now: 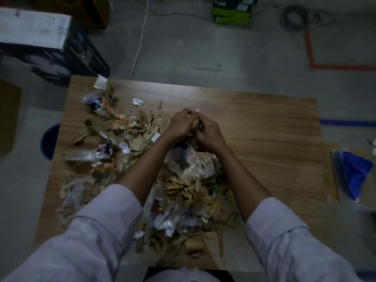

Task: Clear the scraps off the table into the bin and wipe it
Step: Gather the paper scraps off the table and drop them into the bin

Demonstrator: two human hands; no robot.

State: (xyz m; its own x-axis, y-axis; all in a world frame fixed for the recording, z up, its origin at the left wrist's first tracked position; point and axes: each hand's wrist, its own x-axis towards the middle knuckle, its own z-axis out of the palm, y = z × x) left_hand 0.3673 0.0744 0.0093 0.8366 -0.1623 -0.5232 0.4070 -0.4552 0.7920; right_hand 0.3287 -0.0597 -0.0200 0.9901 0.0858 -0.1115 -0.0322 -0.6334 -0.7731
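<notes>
Where left hand [180, 123] meets right hand [210, 135], scraps [195, 124] sit gripped between

**Head view, dim illumination.** The scene is underexposed throughout and colours are muted. A pale sheen is seen across the far part of the brown wood-grain tabletop [183, 94] (the light appears to fall from above and ahead). Small glints are returned by the scraps of torn brown cardboard and clear plastic [195, 165], among which only soft, shallow shadows are cast. The corners are darkened, and the table edges are splayed by the wide-angle lens. The black-and-white carton [40, 45] at upper left and the green box [232, 15] on the grey concrete floor [203, 47] are smeared by blur. The pale shirt sleeves [97, 231] at the lower edge are rendered soft.
</notes>
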